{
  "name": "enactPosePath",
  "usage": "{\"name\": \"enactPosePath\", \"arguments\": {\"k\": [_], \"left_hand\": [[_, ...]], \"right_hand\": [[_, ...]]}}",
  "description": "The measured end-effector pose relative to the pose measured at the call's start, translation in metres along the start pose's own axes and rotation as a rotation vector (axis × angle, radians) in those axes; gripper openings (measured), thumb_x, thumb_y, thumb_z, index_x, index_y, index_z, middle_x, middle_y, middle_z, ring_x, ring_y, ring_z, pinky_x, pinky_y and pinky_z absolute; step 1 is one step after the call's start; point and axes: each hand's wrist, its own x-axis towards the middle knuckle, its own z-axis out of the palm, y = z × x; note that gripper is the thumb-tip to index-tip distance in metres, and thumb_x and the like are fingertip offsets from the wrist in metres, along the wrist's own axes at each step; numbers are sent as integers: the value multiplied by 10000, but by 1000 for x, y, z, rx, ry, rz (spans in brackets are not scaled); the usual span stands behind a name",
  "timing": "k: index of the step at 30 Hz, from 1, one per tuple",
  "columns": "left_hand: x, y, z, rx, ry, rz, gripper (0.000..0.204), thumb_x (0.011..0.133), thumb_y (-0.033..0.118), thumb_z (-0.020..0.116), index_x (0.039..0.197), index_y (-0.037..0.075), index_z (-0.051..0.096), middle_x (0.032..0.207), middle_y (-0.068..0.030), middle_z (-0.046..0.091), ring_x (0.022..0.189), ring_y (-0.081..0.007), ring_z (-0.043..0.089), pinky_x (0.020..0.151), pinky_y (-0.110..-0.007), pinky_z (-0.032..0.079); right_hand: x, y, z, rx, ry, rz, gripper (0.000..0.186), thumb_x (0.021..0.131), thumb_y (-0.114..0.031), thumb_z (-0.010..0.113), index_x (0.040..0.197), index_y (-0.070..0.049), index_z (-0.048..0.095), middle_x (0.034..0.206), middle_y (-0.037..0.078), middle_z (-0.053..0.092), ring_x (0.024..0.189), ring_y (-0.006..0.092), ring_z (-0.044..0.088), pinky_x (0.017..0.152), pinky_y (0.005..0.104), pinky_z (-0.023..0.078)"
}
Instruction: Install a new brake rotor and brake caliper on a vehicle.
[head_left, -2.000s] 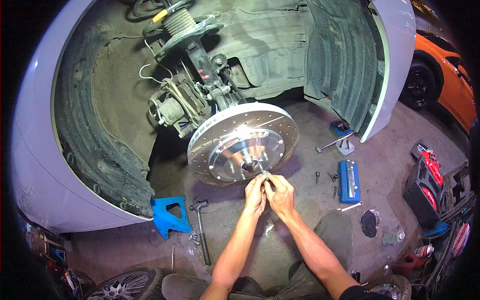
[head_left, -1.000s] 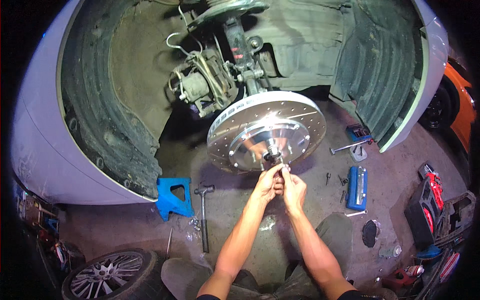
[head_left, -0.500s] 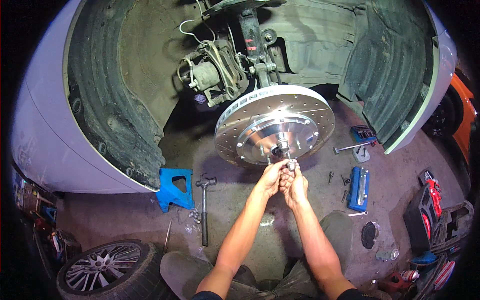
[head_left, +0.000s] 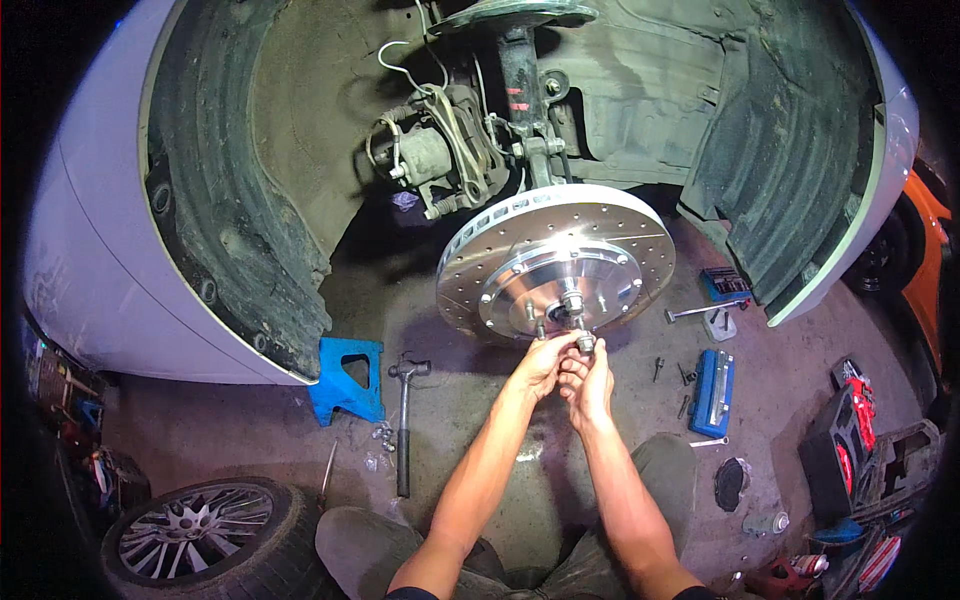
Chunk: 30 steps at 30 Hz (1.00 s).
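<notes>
A drilled and slotted brake disc (head_left: 490,255) with a shiny centre hat is mounted in the wheel well. A lug nut (head_left: 585,342) sits at the lowest stud of its hub. Both hands meet at this nut. My left hand (head_left: 541,370) is closed, its fingertips pressed to the nut's left side. My right hand (head_left: 592,390) pinches it from the right and below, fingers curled. Another lug nut (head_left: 573,301) is on a stud just above, and bare studs show on either side. Behind the disc, the brake caliper (head_left: 425,155) hangs from a wire hook.
On the floor lie a hammer (head_left: 404,430), a blue jack stand (head_left: 348,383), a blue tool case (head_left: 712,392) and a ratchet (head_left: 705,310). A wheel (head_left: 200,530) rests at lower left. Fender liner (head_left: 800,150) flanks the wheel well; an open tool case (head_left: 840,440) stands right.
The view has shifted slightly, so the disc appears a little lower and to the right. Both hands remain at the lug nut, with the right fingers slightly rearranged.
</notes>
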Motion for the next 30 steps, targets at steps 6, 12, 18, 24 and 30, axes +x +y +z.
{"name": "enactPosePath", "arguments": {"k": [6,12,18,24,30], "left_hand": [[0,2,-1,-127,-175,-105,279,936,222,635,1112,6,646,736,3,610,521,-49,510,412,-182,385],[0,-2,-3,55,-78,-87,391,977,331,542,1207,24,616,604,57,536,395,-29,411,315,-203,341],[-3,2,5,-198,-197,-168,225,942,271,618,1012,64,672,594,53,498,397,-22,361,346,-186,262],[6,-7,-2,-165,-245,-139,420,969,404,548,1108,20,645,584,70,487,388,-19,388,319,-195,308],[2,-6,-4,-97,-246,-144,486,979,387,463,1229,-14,575,626,59,528,441,-23,431,349,-188,340]], "right_hand": [[17,11,-15,82,-43,-74,460,976,-509,489,874,-69,577,699,13,583,495,96,536,385,225,369],[3,11,10,-182,118,-248,512,1007,-517,385,836,-80,588,620,15,586,488,92,551,392,213,398],[1,6,-4,-54,26,-76,507,993,-514,432,888,-45,594,670,37,612,470,88,542,382,218,409],[15,10,-8,-7,-23,-103,508,980,-495,449,934,-9,592,680,56,623,440,99,527,360,221,388],[6,3,-2,-22,43,-106,489,998,-456,402,941,-8,591,652,67,632,431,107,542,341,221,383]]}}
